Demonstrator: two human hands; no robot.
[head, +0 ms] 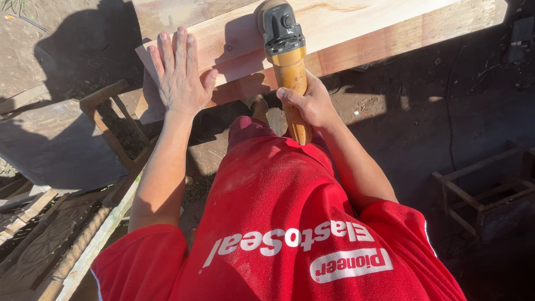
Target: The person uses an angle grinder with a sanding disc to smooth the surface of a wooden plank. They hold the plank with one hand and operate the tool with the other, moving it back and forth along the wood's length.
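A thick pale wooden plank (356, 22) lies across the top of the view. My left hand (179, 72) rests flat on its near end, fingers spread. My right hand (312, 103) grips the yellow handle of an angle grinder (285, 50), whose grey head sits on the plank's top surface. I wear a red shirt and red trousers, dusted with sawdust.
A wooden stool frame (114, 120) and a grey slab (56, 145) stand at left, with carved wooden pieces (67, 251) below. A dark cable (447, 100) runs over the dirt at right, near a wooden frame (485, 189) in shadow.
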